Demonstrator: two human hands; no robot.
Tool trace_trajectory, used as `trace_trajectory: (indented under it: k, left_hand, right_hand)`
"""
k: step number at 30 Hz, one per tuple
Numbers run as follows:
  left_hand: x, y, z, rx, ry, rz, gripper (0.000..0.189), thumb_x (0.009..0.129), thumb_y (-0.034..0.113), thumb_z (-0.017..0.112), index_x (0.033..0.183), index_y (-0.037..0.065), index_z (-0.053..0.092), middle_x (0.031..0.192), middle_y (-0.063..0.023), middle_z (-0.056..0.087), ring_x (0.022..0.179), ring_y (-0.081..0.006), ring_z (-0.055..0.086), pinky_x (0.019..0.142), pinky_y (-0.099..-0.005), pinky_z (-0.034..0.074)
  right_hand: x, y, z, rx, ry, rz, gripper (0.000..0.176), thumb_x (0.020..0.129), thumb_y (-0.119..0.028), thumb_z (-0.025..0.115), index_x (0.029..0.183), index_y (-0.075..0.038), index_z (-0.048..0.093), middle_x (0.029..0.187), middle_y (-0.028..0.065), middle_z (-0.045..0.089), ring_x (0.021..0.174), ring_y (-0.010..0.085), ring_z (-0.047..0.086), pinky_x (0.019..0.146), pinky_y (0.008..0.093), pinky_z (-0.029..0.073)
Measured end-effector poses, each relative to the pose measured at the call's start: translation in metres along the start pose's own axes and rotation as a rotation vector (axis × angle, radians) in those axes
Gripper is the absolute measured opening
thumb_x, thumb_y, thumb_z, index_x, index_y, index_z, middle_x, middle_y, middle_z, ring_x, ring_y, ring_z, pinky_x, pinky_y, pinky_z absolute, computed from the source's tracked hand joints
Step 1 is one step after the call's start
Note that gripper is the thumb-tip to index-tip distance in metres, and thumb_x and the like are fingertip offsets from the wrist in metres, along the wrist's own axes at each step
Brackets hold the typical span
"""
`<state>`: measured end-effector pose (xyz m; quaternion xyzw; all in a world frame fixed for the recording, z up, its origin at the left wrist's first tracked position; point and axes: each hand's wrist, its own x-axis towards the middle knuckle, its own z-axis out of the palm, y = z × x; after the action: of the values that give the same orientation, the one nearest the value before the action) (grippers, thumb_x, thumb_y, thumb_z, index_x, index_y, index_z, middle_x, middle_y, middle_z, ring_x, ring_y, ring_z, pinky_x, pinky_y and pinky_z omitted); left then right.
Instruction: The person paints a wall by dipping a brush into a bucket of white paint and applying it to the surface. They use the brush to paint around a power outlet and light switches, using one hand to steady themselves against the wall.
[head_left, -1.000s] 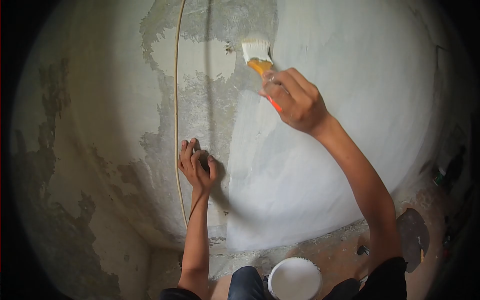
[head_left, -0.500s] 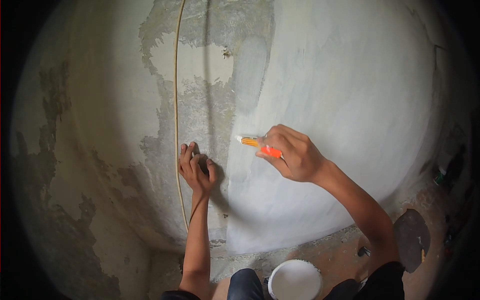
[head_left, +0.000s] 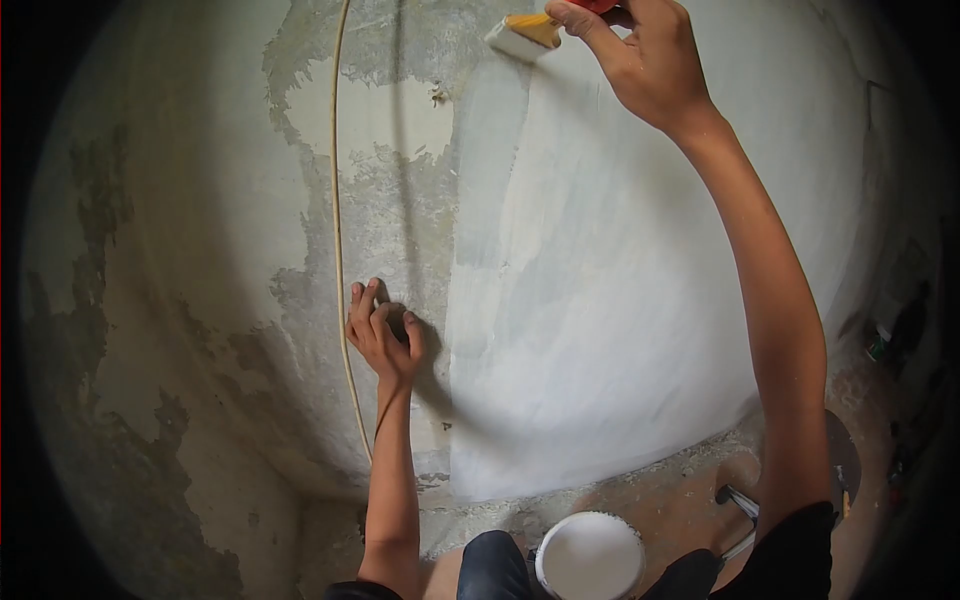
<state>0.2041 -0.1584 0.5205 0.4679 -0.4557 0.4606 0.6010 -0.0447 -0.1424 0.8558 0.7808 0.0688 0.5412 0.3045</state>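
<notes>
A paintbrush (head_left: 530, 33) with a yellow and red handle is gripped in my right hand (head_left: 645, 60), high on the wall. White paint coats its bristles, which lie at the upper edge of the painted strip. My left hand (head_left: 383, 330) rests against the bare grey wall with its fingers apart, beside the pale cable (head_left: 338, 200) that hangs down the wall. To the right of that hand spreads the white-painted wall (head_left: 620, 300). The bucket of white paint (head_left: 590, 560) stands on the floor by my knees.
Patchy, peeling plaster (head_left: 150, 430) covers the wall at the left. On the floor at the right are a metal-legged object (head_left: 738, 502) and a dark flat piece (head_left: 843, 455), partly behind my right arm. A small green item (head_left: 878, 346) lies near the right edge.
My right hand has swept the brush from mid-wall up to the top of the view. My left hand stays at its place on the wall, while the view has shifted slightly.
</notes>
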Motion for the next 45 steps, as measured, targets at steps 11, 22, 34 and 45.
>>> trace_trajectory:
  k: [11,22,34,45]
  left_hand:
    - [-0.001,-0.001,0.001,-0.004,0.002,-0.009,0.018,0.076,0.009,0.055,0.094,0.006,0.053,0.130,-0.0148,0.049,0.130,-0.0334,0.037,0.101,-0.0413,0.023]
    - [-0.001,-0.001,0.002,0.026,0.024,-0.022,0.017,0.074,0.011,0.056,0.090,0.008,0.053,0.129,-0.0112,0.051,0.129,-0.0287,0.040,0.099,-0.0384,0.026]
    - [-0.001,-0.001,0.000,-0.004,0.015,-0.006,0.015,0.076,0.009,0.055,0.090,0.005,0.054,0.129,-0.0147,0.051,0.129,-0.0323,0.040,0.098,-0.0395,0.025]
    - [-0.002,0.002,0.002,0.002,0.010,-0.008,0.015,0.078,0.010,0.054,0.092,0.005,0.053,0.132,-0.0144,0.048,0.130,-0.0326,0.038,0.100,-0.0399,0.023]
  right_hand:
    - [-0.112,-0.046,0.051,-0.340,-0.070,-0.422,0.016,0.080,-0.021,0.059,0.075,-0.006,0.054,0.082,0.0077,0.059,0.076,0.0174,0.061,0.058,0.0223,0.056]
    - [-0.204,-0.144,0.046,0.120,-0.147,-0.141,0.014,0.077,-0.008,0.067,0.082,-0.003,0.054,0.081,0.0092,0.061,0.069,0.0194,0.061,0.057,0.0247,0.053]
    - [-0.193,-0.116,0.064,0.416,-0.394,0.291,0.022,0.080,-0.011,0.068,0.085,-0.002,0.048,0.076,0.0114,0.054,0.064,0.0263,0.057,0.056,0.0341,0.047]
    - [-0.017,-0.013,0.007,0.158,-0.115,0.259,0.016,0.086,-0.007,0.062,0.086,-0.001,0.047,0.067,0.0075,0.052,0.058,0.0144,0.052,0.056,0.0280,0.044]
